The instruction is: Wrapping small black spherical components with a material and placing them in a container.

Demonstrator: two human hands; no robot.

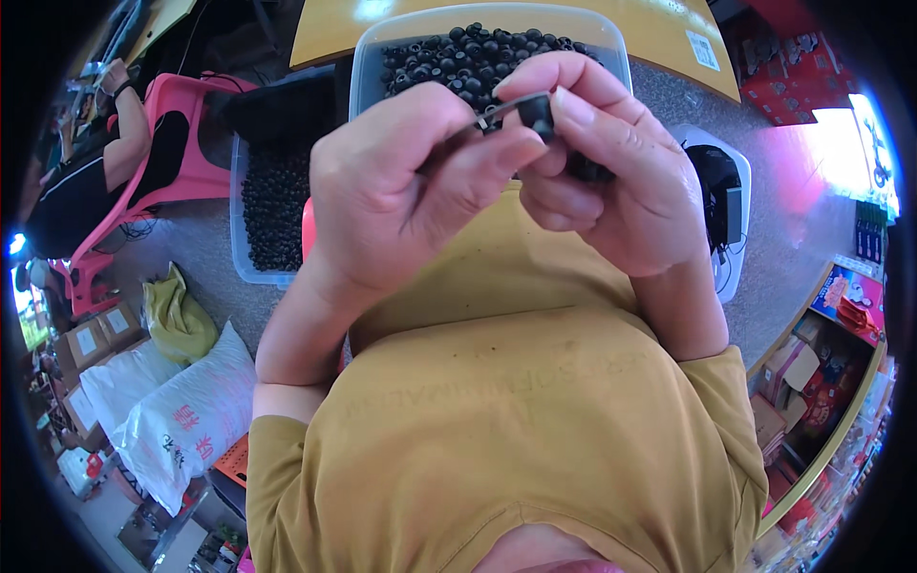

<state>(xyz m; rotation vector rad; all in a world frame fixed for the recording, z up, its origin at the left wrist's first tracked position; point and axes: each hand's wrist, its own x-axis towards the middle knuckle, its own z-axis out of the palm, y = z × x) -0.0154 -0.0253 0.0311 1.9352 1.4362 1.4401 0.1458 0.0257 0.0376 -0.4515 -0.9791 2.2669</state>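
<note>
Both hands are raised close in front of the chest, just below a clear plastic tub (611, 48) heaped with small black round pieces (458, 53). The right hand (611, 181) has its grip closed on a small black cap (537, 113), pinched between thumb and forefinger at the tub's near edge. The left hand (401, 191) has its grip closed on a thin dark rod (458, 134), whose tip meets the black cap; the fingertips of the two hands touch there.

The tub rests against a yellow tabletop (669, 38) that curves beyond it. To the left of the tub, lower down, a second clear bin (239, 239) also holds black pieces. To the right of the tub a white tray (740, 191) carries dark parts too small to make out. Far to the left of the tub, another person (95, 172) sits on a pink plastic chair (181, 143), and white sacks (181, 411) lie on the floor below them.
</note>
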